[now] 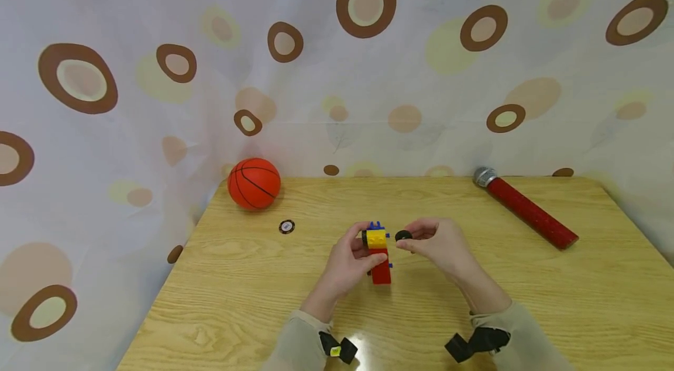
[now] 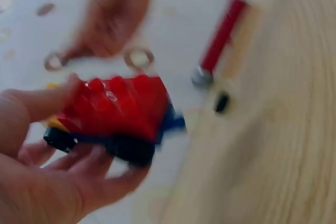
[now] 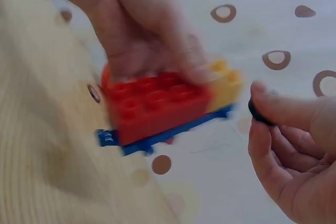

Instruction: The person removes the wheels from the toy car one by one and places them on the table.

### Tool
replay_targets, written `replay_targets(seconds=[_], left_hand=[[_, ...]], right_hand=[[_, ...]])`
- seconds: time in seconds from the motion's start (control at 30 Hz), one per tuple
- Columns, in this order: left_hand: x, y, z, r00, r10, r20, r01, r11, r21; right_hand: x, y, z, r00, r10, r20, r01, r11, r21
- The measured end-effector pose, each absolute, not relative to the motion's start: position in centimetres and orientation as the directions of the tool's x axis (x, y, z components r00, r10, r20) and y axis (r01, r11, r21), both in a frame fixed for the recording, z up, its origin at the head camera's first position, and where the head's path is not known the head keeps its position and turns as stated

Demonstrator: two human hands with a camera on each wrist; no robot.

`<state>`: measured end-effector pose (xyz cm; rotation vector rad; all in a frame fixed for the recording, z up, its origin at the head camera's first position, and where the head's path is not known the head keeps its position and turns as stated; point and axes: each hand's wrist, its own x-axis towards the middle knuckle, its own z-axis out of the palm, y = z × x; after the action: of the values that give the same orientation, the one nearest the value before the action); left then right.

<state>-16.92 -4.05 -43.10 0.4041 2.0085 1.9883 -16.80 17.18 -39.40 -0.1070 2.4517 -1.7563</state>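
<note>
L hand (image 1: pixel 344 264) grips brick car (image 1: pixel 381 274), R hand (image 1: pixel 443 246) pinches blk wheel (image 1: pixel 402 235).

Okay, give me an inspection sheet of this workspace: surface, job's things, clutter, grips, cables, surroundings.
Surface: wood-grain table.
Job's things: toy car, two black wheels fitted on the left-hand side, bare blue stubs opposite; one loose wheel.
Clutter: ball back left, chip nearer the person, mic back right; small black thing in the left wrist view, too blurred to name.
Left grip: holds the car.
Right grip: pinches the loose wheel, apart from the car.
Cables: nothing seen.
Surroundings: spotted sheet behind the table.
</note>
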Motion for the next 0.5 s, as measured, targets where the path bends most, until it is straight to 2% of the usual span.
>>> replay_targets(seconds=[0.13, 0.5], left_hand=[[-17.0, -4.6, -42.8, -0.948, 0.319, -0.009, -0.01, -0.002, 1.0], [-17.2, -4.8, -42.6, -0.943, 0.334, -0.003, 0.004, 0.02, 1.0]], right_hand=[[-16.9, 17.9, -39.0, -0.993, -0.107, -0.046, 0.009, 0.323, -0.946], [-16.7, 18.6, -38.5, -0.995, -0.097, -0.024, -0.004, 0.274, -0.962]])
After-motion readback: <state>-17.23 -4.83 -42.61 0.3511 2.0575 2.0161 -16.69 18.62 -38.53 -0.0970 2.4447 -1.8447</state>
